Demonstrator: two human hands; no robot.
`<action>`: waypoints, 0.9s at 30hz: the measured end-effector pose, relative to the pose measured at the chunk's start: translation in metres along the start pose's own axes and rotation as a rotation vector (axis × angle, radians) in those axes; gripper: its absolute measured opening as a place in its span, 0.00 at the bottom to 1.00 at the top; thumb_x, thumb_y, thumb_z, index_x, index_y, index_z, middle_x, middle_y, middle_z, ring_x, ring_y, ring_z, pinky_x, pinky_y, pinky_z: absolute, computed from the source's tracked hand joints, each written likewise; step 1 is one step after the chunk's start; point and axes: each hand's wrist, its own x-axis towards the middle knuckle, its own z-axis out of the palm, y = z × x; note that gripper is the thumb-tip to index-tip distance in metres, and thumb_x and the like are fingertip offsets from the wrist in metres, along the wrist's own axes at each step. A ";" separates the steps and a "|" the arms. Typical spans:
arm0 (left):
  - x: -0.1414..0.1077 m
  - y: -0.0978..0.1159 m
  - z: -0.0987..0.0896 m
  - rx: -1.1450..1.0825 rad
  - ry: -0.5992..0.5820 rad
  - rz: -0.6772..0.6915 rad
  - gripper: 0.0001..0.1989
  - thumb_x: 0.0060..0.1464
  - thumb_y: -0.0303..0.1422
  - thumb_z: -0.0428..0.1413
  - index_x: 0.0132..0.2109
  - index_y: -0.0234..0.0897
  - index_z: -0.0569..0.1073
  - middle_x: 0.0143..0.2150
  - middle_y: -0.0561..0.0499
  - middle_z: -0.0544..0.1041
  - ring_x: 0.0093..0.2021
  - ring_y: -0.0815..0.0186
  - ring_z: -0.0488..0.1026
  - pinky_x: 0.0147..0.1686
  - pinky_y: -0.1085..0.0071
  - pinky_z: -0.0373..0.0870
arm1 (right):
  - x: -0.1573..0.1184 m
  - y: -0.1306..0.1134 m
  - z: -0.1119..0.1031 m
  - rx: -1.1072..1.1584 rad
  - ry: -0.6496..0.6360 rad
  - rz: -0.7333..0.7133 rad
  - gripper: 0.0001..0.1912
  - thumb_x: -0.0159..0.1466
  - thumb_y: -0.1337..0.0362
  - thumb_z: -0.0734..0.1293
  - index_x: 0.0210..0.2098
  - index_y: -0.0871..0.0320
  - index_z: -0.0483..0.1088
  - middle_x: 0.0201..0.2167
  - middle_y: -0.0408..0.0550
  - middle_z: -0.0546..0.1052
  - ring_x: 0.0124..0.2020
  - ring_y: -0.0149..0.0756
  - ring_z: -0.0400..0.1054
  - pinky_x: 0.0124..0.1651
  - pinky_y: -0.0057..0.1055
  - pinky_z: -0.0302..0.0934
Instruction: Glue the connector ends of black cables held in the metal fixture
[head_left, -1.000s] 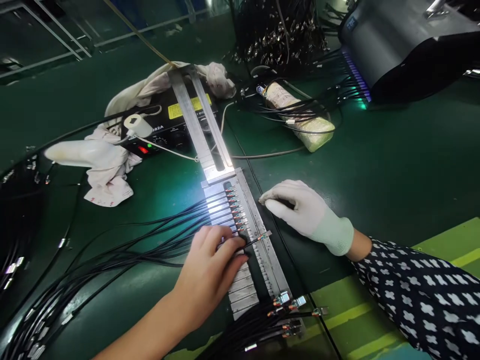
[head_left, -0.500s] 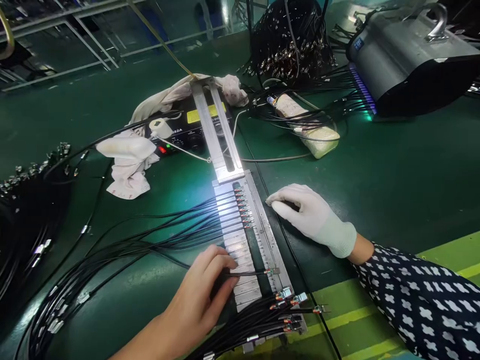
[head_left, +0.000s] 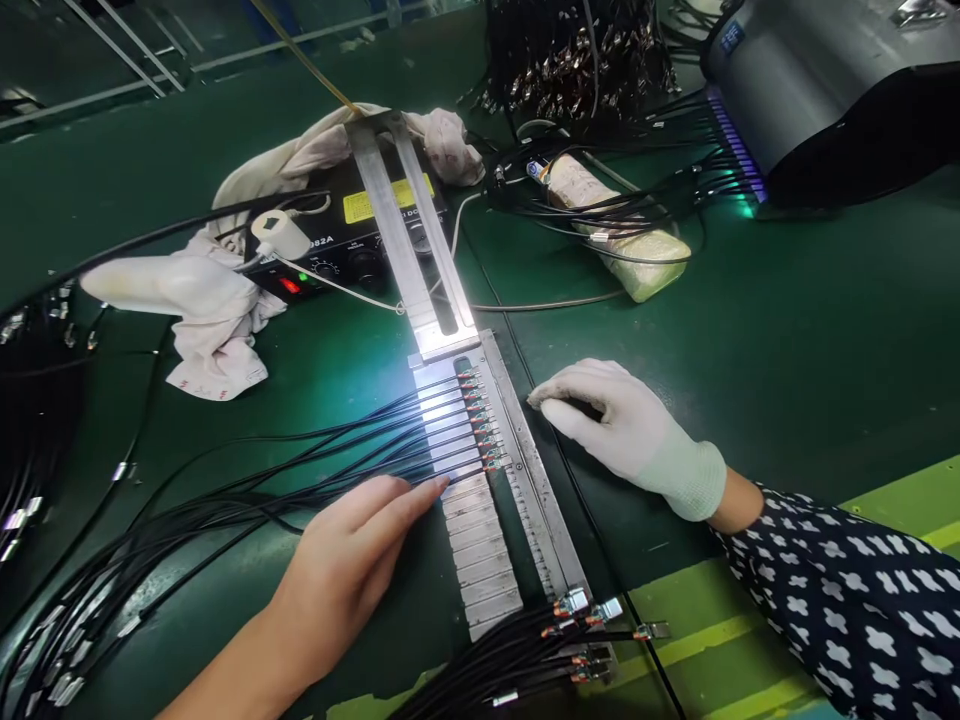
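Left hand [head_left: 341, 560] farther up the metal fixture [head_left: 477, 530], grip unclear; right hand [head_left: 626, 425] pinched together

bare left hand [head_left: 352, 555]: 1 | gloved right hand [head_left: 626, 430]: 1 | slotted metal fixture [head_left: 484, 560]: 1 | seated cable connectors [head_left: 478, 420]: several, too crowded to count | slotted metal arm [head_left: 384, 200]: 1 | control box [head_left: 349, 250]: 1 | yellow label [head_left: 354, 207]: 1 | white cylinder [head_left: 280, 235]: 1 | wrapped packet [head_left: 652, 265]: 1 | grey machine [head_left: 806, 110]: 1

green tabletop [head_left: 810, 320]; pale rails [head_left: 112, 50] upper left; blue-white glow [head_left: 337, 365] mid-table
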 end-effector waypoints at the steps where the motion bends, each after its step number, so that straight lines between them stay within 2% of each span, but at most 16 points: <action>1: 0.001 0.000 -0.001 0.020 -0.013 0.009 0.20 0.63 0.21 0.47 0.59 0.38 0.67 0.39 0.49 0.72 0.36 0.69 0.71 0.33 0.76 0.68 | 0.000 0.000 0.000 0.001 0.001 0.000 0.07 0.68 0.66 0.64 0.39 0.53 0.75 0.39 0.41 0.80 0.42 0.39 0.70 0.49 0.41 0.58; 6: 0.001 -0.003 -0.003 0.072 -0.081 0.009 0.21 0.63 0.21 0.46 0.61 0.37 0.66 0.40 0.48 0.71 0.36 0.68 0.70 0.34 0.74 0.67 | 0.000 0.001 0.000 0.002 0.000 -0.006 0.06 0.67 0.66 0.65 0.39 0.52 0.75 0.39 0.40 0.80 0.42 0.38 0.70 0.49 0.40 0.58; 13: -0.005 -0.009 -0.003 0.047 -0.099 0.019 0.24 0.62 0.22 0.45 0.63 0.41 0.64 0.40 0.47 0.72 0.37 0.66 0.71 0.35 0.72 0.67 | 0.000 0.002 0.000 0.007 -0.003 -0.002 0.07 0.67 0.66 0.65 0.39 0.52 0.75 0.39 0.41 0.80 0.42 0.39 0.70 0.48 0.40 0.58; 22: 0.004 -0.011 -0.010 0.074 -0.132 0.060 0.21 0.63 0.22 0.45 0.61 0.38 0.66 0.39 0.48 0.71 0.34 0.67 0.68 0.33 0.72 0.64 | 0.000 0.004 0.000 0.004 0.004 -0.018 0.07 0.67 0.67 0.64 0.39 0.52 0.75 0.38 0.39 0.80 0.42 0.37 0.70 0.49 0.39 0.57; 27: 0.006 -0.011 -0.009 -0.002 -0.152 0.060 0.21 0.63 0.21 0.45 0.61 0.36 0.64 0.37 0.49 0.69 0.34 0.68 0.67 0.32 0.75 0.64 | 0.000 0.005 0.001 0.010 -0.003 -0.016 0.07 0.67 0.67 0.64 0.39 0.52 0.75 0.38 0.39 0.80 0.42 0.37 0.69 0.48 0.38 0.57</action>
